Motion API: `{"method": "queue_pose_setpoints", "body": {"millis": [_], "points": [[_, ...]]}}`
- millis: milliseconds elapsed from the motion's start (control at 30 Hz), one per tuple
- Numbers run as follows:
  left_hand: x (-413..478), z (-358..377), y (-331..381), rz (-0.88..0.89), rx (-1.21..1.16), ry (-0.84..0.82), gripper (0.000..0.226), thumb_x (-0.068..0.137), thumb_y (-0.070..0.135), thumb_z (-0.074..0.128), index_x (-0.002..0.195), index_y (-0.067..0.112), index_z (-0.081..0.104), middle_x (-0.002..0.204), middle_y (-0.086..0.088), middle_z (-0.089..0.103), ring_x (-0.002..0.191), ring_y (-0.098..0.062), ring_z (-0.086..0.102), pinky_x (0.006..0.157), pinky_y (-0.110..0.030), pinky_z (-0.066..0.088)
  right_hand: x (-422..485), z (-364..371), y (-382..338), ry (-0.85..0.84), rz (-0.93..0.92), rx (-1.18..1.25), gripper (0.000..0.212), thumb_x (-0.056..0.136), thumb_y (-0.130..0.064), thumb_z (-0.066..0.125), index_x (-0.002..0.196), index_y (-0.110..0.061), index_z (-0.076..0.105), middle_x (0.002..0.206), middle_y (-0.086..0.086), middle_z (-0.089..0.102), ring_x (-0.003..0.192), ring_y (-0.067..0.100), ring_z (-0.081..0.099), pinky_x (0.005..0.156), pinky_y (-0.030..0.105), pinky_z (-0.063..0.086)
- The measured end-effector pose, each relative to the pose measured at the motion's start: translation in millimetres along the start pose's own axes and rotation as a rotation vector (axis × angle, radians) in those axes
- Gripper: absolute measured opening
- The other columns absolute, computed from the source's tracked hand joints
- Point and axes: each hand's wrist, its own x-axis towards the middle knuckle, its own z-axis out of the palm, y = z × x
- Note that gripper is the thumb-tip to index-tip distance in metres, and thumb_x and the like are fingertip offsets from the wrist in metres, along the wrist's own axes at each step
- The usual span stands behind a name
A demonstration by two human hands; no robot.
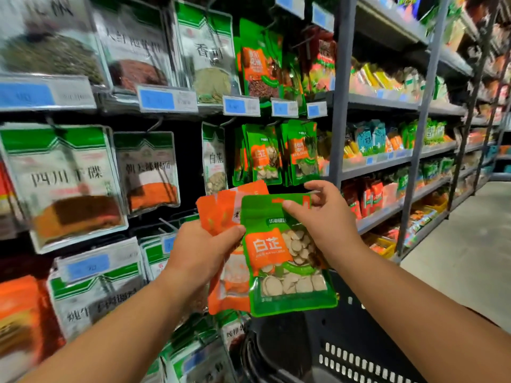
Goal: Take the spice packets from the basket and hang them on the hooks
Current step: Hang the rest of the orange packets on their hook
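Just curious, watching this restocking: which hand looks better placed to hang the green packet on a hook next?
Probably the right hand: it pinches the green packet by its top edge, just below matching hanging packets. The left hand grips the orange packets.

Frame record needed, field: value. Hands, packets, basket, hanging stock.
left hand: grips orange packets
right hand: pinches the top edge of green packet
green packet: upright, in front of the orange packets, not yet hung
hanging packets: same green label, on the rack above the hands
basket: dark, below the hands, contents not visible
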Motion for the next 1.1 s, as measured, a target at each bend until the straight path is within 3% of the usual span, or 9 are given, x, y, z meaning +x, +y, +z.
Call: {"method": "queue_pose_setpoints", "body": {"millis": [133,200,267,333,500,600,667,900,1100], "points": [[16,-12,16,0.073,0.07,0.099,0.019,0.087,0.021,0.079,0.07,0.017,0.075,0.058,0.008,0.07,0.047,-0.001,0.058,0.049,-0.017,0.044,6,-1,10,-0.115,0.156,0.17,0.035,0.085,-0.038,0.082,0.11,-0.022,0.064,0.106,0.001,0.068,0.097,0.02,0.068,0.088,0.042,0.056],[24,-16,23,0.089,0.08,0.127,0.031,0.088,0.02,0.078,0.059,0.015,0.069,0.049,0.008,0.061,0.042,-0.005,0.05,0.046,-0.021,0.041,9,-1,16,-0.172,0.155,0.182,0.033,0.084,-0.046,0.081,0.093,-0.016,0.071,0.095,0.003,0.074,0.089,0.018,0.07,0.088,0.046,0.055],[31,-20,31,0.08,0.054,0.144,0.028,0.088,0.021,0.078,0.063,0.01,0.071,0.055,0.002,0.067,0.046,-0.016,0.058,0.052,-0.03,0.046,11,0,17,-0.221,0.155,0.221,0.038,0.088,-0.045,0.076,0.08,-0.009,0.072,0.086,0.007,0.073,0.086,0.018,0.068,0.092,0.047,0.051],[39,-21,35,0.067,0.028,0.144,0.022,0.089,0.022,0.078,0.071,0.008,0.075,0.063,-0.005,0.073,0.052,-0.024,0.066,0.055,-0.036,0.052,13,1,15,-0.241,0.177,0.279,0.04,0.092,-0.041,0.071,0.079,-0.003,0.068,0.087,0.009,0.074,0.088,0.02,0.069,0.093,0.046,0.05],[50,-17,42,0.063,0.045,0.105,0.035,0.09,0.018,0.075,0.057,0.013,0.065,0.044,0.007,0.059,0.036,-0.003,0.051,0.044,-0.02,0.041,33,11,17,-0.207,0.199,0.285,0.022,0.097,-0.034,0.068,0.084,-0.017,0.073,0.1,0.017,0.075,0.103,0.04,0.07,0.099,0.059,0.053],[60,-20,48,0.097,0.117,0.141,0.035,0.091,0.022,0.076,0.057,0.016,0.066,0.042,0.012,0.059,0.037,0.001,0.053,0.04,-0.011,0.036,51,11,18,-0.115,0.17,0.238,0.019,0.099,-0.031,0.066,0.09,-0.016,0.071,0.095,0.017,0.074,0.091,0.031,0.071,0.085,0.045,0.056],[71,-25,48,0.118,0.152,0.165,0.038,0.09,0.026,0.077,0.056,0.016,0.066,0.042,0.012,0.059,0.037,0.0,0.052,0.045,-0.018,0.039,71,4,23,-0.049,0.164,0.226,0.017,0.1,-0.027,0.066,0.091,-0.014,0.07,0.088,0.014,0.073,0.079,0.021,0.069,0.07,0.031,0.052],[104,-33,46,0.134,0.174,0.195,0.022,0.086,0.028,0.08,0.072,0.012,0.076,0.052,0.007,0.066,0.047,-0.007,0.057,0.058,-0.029,0.043,150,-10,54,0.064,0.238,0.28,0.018,0.097,-0.026,0.07,0.083,-0.015,0.071,0.106,0.016,0.075,0.104,0.036,0.071,0.098,0.057,0.055],[126,-19,42,0.14,0.158,0.157,0.021,0.085,0.024,0.081,0.072,0.009,0.074,0.052,0.005,0.066,0.045,-0.008,0.057,0.049,-0.019,0.044,195,4,64,0.05,0.205,0.276,0.02,0.096,-0.03,0.072,0.079,-0.018,0.07,0.134,0.013,0.062,0.124,0.027,0.059,0.1,0.045,0.052]]}}
